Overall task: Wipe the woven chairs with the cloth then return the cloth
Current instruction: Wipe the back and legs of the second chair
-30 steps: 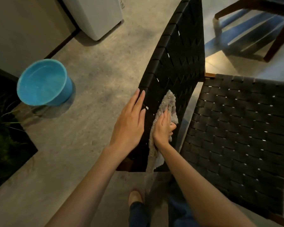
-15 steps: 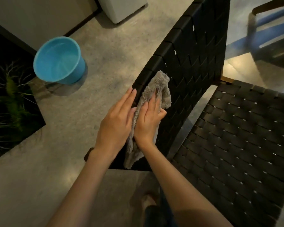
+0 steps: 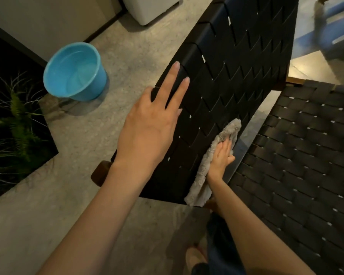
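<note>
The black woven backrest (image 3: 236, 62) of a chair runs from bottom centre to top right, with its woven seat (image 3: 298, 155) to the right. My left hand (image 3: 149, 124) lies flat on the backrest's left edge, fingers straight. My right hand (image 3: 221, 155) presses a grey fluffy cloth (image 3: 205, 171) against the backrest's right side, low down, fingers straight on the cloth. The cloth hangs down past the backrest's lower end.
A blue bucket (image 3: 75, 71) holding water stands on the concrete floor at left. A dark planter with green plants (image 3: 12, 124) lies at far left. A white appliance (image 3: 149, 8) is at the top, another chair (image 3: 338, 26) at top right. My foot (image 3: 195, 259) shows at the bottom.
My right hand slid the cloth from the backrest's left edge to its right side and lower. My left hand moved up along the left edge, fingers spread.
</note>
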